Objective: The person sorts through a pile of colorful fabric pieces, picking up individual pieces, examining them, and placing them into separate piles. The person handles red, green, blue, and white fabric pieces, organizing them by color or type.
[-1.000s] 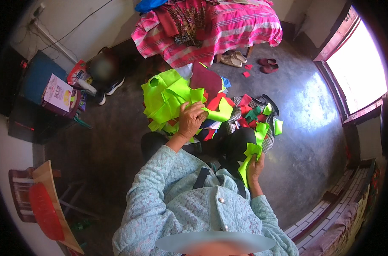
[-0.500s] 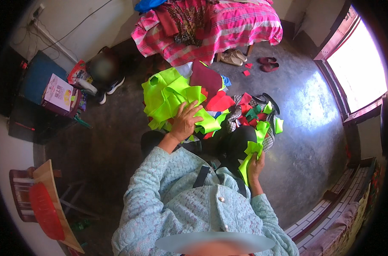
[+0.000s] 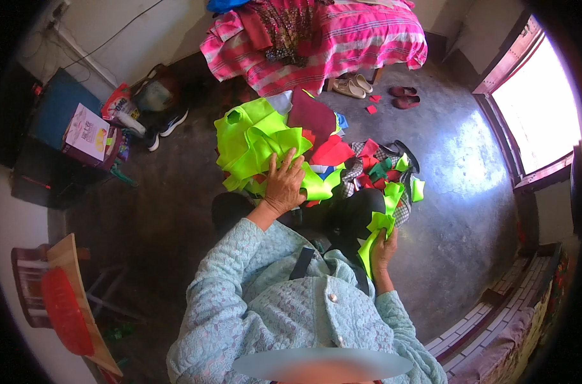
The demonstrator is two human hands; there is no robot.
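A heap of neon yellow-green fabric pieces (image 3: 258,133) lies in front of my knees, mixed with a maroon piece (image 3: 309,114) and a red piece (image 3: 331,152). My left hand (image 3: 283,184) rests on the near side of this heap, fingers stretched out and slightly apart. At my right knee, my right hand (image 3: 383,248) is closed around a neon green fabric strip (image 3: 380,224); its fingers are partly hidden by the cloth. Beyond that knee, a checked cloth (image 3: 353,174) carries red, green and neon scraps (image 3: 379,170).
A bed with a pink checked cover (image 3: 368,38) stands at the far side. Beige shoes (image 3: 352,87) and dark red shoes (image 3: 404,97) sit beside it, near small red scraps on the floor. Boxes (image 3: 86,133) are at left, a wooden board with a red seat (image 3: 66,310) lower left.
My left hand has shifted slightly to the right and down across the neon pieces. My right hand stays in place with the strip.
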